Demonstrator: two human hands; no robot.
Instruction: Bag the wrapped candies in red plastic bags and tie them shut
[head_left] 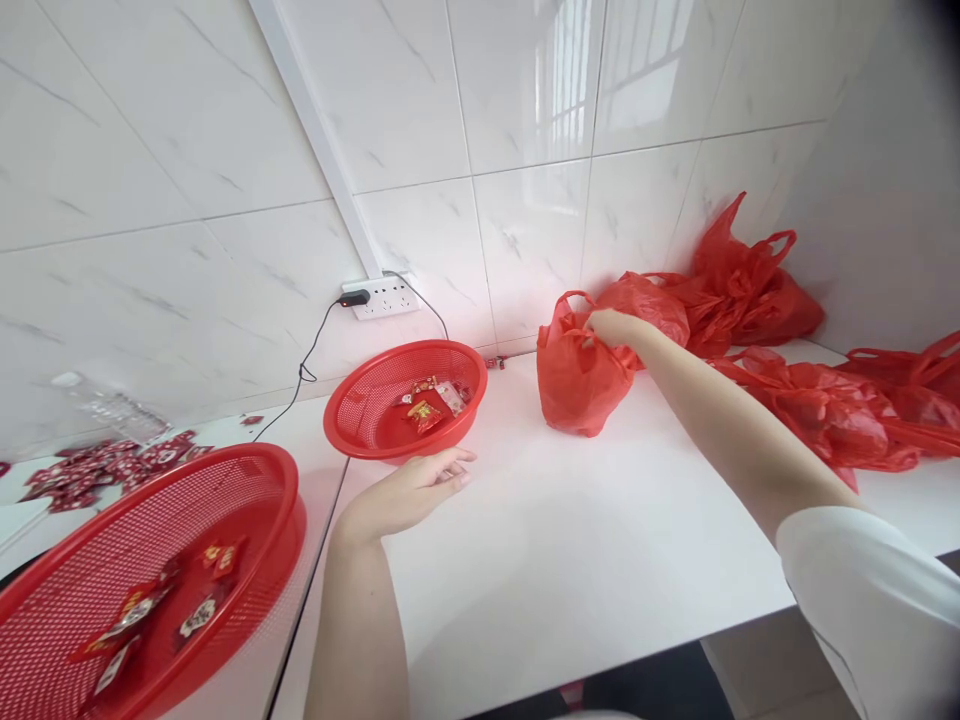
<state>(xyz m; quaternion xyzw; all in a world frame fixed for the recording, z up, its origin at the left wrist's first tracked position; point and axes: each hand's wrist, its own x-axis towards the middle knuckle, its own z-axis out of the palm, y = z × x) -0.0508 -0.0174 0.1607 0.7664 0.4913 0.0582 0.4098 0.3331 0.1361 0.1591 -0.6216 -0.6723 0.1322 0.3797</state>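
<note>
My right hand [611, 328] is stretched to the back of the white table, its fingers closed at the top of a red plastic bag [581, 385]. The bag stands upright, full at the bottom, one handle loop sticking up. Over the table's middle hangs my left hand [420, 485], empty, fingers stretched out and slightly apart. It is just in front of a small red basket [341, 425], which holds a few wrapped snack packets [424, 413].
A larger red basket [281, 480] with several packets stands at the left. Behind it lie a pile of small red packets [97, 470] and a clear plastic bottle [120, 410]. More red bags [825, 410] crowd the right. A power strip [386, 296] with cables is on the wall.
</note>
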